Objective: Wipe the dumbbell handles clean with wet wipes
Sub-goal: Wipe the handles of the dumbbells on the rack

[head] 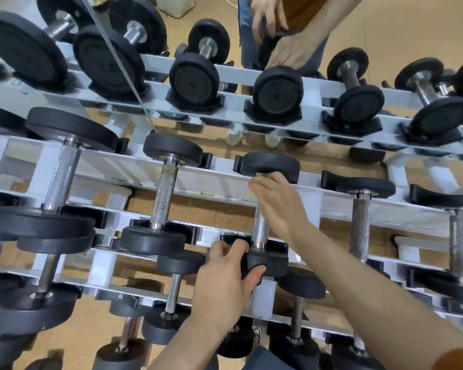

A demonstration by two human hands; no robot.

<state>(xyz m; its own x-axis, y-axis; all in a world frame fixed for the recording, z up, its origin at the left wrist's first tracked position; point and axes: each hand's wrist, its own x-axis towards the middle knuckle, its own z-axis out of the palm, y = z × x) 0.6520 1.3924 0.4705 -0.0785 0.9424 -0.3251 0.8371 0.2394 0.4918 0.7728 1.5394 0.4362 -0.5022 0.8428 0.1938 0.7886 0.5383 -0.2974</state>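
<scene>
Head view: a white rack [219, 182] served as the holder, with tiers of black cradles and one dumbbell per cradle pair. The worked dumbbell [262, 236] sat on the upper tier near the middle, its far head [270, 165] and near head [267, 263] each seated in a cradle. Its knurled metal handle [259, 228] ran between the rails.

The left hand [225, 273] was clamped on the near head, fingers over the top edge and thumb underneath. The right hand [275, 201] was curled round the top of the handle just below the far head. A small pale scrap, probably the wet wipe [260, 176], showed at its fingertips; most of it was hidden.

A larger dumbbell [166, 193] lay in the cradles to the left and another [360, 222] to the right, neither touched by a hand. Smaller dumbbells [173, 292] filled the lower tier.

Behind the rack a mirror [385, 28] showed the same row and the person's hands in reflection. Cork-coloured floor [193, 209] showed through the rack.

Head faces carried moulded marks, too blurred to read.
</scene>
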